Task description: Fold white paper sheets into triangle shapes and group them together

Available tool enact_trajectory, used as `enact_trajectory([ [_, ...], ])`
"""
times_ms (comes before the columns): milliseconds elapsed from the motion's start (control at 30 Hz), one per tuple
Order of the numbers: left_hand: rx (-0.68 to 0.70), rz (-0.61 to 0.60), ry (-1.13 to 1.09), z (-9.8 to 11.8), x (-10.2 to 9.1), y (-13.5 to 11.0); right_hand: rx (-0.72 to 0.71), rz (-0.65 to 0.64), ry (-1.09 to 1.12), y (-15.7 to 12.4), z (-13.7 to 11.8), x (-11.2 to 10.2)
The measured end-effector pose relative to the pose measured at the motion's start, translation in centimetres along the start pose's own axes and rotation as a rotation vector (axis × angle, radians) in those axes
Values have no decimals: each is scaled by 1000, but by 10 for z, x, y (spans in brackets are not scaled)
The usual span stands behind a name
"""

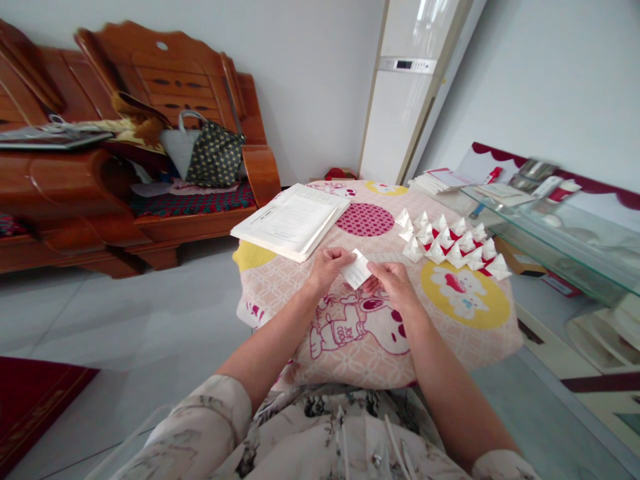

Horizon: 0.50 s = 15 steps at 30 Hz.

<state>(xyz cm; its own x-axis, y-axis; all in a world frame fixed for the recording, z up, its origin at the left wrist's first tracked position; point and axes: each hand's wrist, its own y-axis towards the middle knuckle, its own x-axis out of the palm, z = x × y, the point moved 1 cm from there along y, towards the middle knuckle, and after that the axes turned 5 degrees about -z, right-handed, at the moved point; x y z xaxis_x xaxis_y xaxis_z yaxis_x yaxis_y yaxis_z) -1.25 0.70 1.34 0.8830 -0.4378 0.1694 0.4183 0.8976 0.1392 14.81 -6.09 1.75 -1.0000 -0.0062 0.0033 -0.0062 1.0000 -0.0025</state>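
Note:
A small white folded paper [357, 269] is held between both hands above a table covered with a pink cartoon-print cloth [370, 333]. My left hand [327, 264] pinches its left edge with closed fingers. My right hand [393, 280] grips its right lower corner, fingers curled. To the right on the cloth lie several folded white-and-red paper shapes [450, 241] in rows. A stack of white printed sheets [291, 221] rests on the table's far left part.
A wooden sofa [125, 167] with a patterned bag [210, 153] stands at left. A glass-topped cabinet [560, 233] with papers and tins runs along the right. A tall white air conditioner [405, 93] stands in the corner. A red mat [30, 400] lies at lower left.

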Motion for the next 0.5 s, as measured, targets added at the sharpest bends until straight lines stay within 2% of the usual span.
enact_trajectory([
  [133,0,-105,119,3,6,-3,-193,106,-59,3,-2,0],
  [233,32,-158,257,5,10,-6,-216,129,-69,3,-1,0],
  [367,110,-137,374,6,11,-9,-240,185,-84,4,1,-3],
  [500,104,-97,340,4,11,-7,-299,281,-36,6,5,-8],
])
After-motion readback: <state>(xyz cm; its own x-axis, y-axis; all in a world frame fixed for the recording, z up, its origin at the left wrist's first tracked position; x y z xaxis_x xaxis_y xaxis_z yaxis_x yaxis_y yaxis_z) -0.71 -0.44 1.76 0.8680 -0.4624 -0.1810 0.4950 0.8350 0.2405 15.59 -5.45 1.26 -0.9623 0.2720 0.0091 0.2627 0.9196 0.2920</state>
